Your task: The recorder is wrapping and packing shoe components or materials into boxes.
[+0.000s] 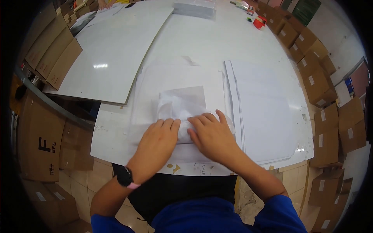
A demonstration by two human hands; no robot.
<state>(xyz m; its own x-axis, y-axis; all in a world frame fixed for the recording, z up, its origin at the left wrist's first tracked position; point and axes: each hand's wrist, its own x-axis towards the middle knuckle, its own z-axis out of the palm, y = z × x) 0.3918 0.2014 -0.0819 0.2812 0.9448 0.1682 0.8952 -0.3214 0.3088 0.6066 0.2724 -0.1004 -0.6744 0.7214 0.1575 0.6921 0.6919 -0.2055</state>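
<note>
Thin white tissue paper [186, 97] lies in front of me, bunched and folded around something whose shape I cannot make out. My left hand [157, 139] curls its fingertips over the near fold of the paper. Close to its right, my right hand [213, 136] pinches the same fold between thumb and fingers, with the little finger raised. Beneath are larger white sheets [176, 73], spread flat. The palms and whatever lies under the fold are hidden.
To the right sits a stack of large white sheets [264, 112]. A raised white board [112, 42] covers the left side. Farther back are a wrapped grey stack [194, 9] and a red tape roll [259, 22]. Cardboard boxes [322, 87] line both sides.
</note>
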